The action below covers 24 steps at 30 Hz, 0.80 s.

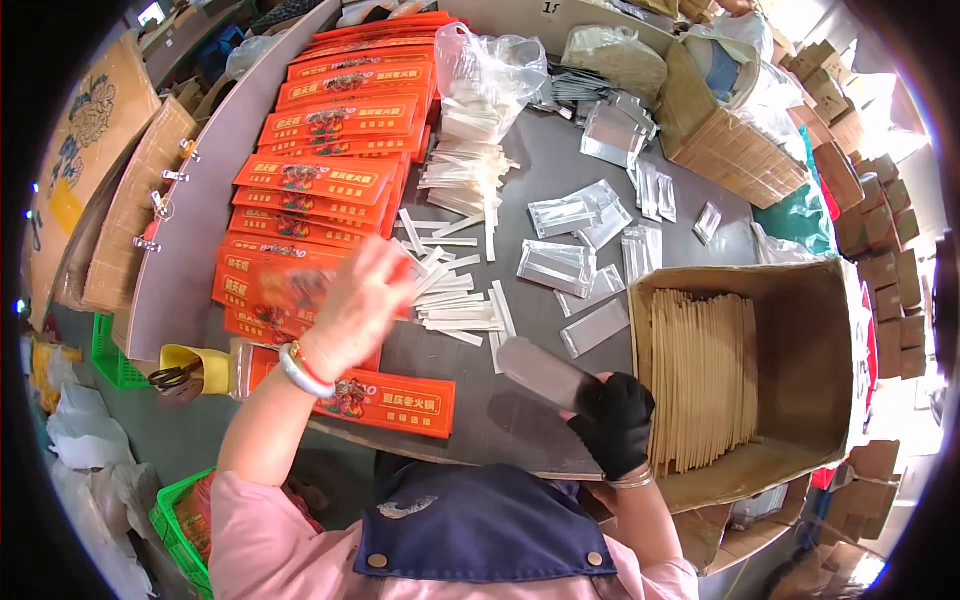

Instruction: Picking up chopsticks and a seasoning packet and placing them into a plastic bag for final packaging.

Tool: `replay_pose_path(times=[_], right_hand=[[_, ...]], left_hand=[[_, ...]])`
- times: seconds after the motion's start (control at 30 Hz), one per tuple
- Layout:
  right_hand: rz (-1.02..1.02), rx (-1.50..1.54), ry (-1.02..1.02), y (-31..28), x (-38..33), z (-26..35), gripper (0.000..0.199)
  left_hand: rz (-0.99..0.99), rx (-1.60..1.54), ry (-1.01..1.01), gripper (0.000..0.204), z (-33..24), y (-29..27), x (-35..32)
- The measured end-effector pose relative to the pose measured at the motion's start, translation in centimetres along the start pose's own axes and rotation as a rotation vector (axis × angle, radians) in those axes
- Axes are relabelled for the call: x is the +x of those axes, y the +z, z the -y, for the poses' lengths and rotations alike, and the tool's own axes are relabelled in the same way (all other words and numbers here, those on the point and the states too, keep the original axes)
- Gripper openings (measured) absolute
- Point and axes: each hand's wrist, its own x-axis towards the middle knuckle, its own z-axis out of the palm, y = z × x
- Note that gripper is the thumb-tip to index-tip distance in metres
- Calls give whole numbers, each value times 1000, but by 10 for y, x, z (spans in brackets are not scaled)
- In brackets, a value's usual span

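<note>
We see R hand [612,420], black glove, fingers pinched on clear sleeve [545,372] at 6 o'clock over worktop [560,160]. Sleeve prob. light, floppy, slick; grip near end. L hand [362,300] blurred over red packs [320,180] at 9; fingers can't tell.

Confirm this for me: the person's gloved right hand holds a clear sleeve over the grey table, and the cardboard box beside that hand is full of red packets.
One detail is wrong. In the head view the cardboard box beside the gloved right hand holds tan wooden sticks, not red packets. The red packets lie stacked on the left of the grey table. The right hand does hold a clear sleeve.
</note>
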Motion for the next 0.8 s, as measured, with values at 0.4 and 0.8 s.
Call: replay_pose_path(times=[0.4, 0.8], right_hand=[[283, -141, -200, -7, -2, 32, 59], [-40, 123, -184, 57, 62, 0, 65]], left_hand=[[20, -361, -640, 97, -86, 104, -105], [52, -487, -417, 55, -54, 96, -63]])
